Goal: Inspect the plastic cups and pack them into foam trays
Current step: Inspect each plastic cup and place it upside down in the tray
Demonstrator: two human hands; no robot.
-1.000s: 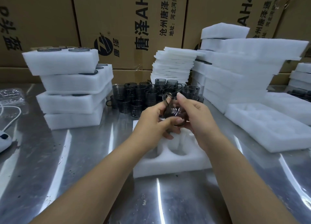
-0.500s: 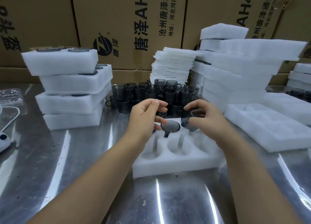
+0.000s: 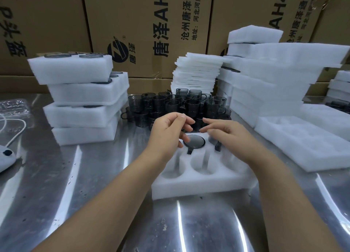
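Note:
A white foam tray (image 3: 200, 183) with round pockets lies on the steel table in front of me. One dark smoky cup (image 3: 194, 142) sits bottom up in a far pocket, its handle toward me. A second cup's handle (image 3: 218, 146) shows in the pocket to its right, mostly hidden under my right hand (image 3: 225, 132). My left hand (image 3: 167, 131) hovers just left of the seated cup. Both hands hold nothing, fingers loosely bent. A cluster of several dark cups (image 3: 176, 106) stands just beyond the tray.
Filled foam trays (image 3: 81, 100) are stacked at the left. Thin foam sheets (image 3: 197, 72) and taller tray stacks (image 3: 269, 77) stand behind and right. An empty tray (image 3: 303, 144) lies at the right. Cardboard boxes (image 3: 147, 24) wall the back. A white cable (image 3: 13, 130) lies far left.
Both hands held one cup up a second ago. Cups went down into the tray's far pockets, and both hands have let go and now hover above them, empty.

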